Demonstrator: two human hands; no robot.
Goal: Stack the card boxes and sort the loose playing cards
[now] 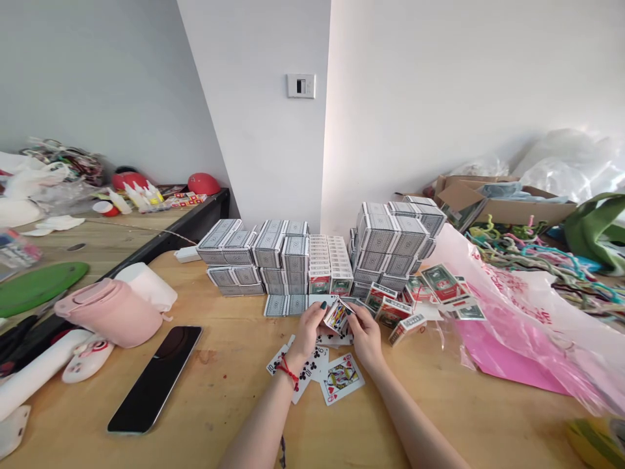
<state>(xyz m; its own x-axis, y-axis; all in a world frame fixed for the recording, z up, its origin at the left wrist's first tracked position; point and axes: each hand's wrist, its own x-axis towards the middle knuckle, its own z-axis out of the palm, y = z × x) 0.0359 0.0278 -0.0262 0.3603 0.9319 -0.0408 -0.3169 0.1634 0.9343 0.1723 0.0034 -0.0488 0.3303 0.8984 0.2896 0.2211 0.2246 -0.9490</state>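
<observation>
Between my two hands is a small stack of playing cards [336, 315], a picture card facing up. My left hand [311, 324], with a red string bracelet at the wrist, grips the stack's left side. My right hand [364, 331] holds its right side, fingers closed round the edge. Loose cards lie face up on the wooden table below, among them a queen of hearts [342, 379] and several clubs [307, 372]. Right beyond my hands stand rows of card boxes [330, 260], flanked by stacked grey-backed decks [283, 257] and a taller pile of decks [393, 241].
Red and green card boxes [390, 311] lie right of my hands, beside pink plastic sheeting [512, 352]. On the left are a black phone [155, 381], a pink container [114, 312] and a white mouse-like object [88, 359]. A cardboard box [512, 210] stands at back right.
</observation>
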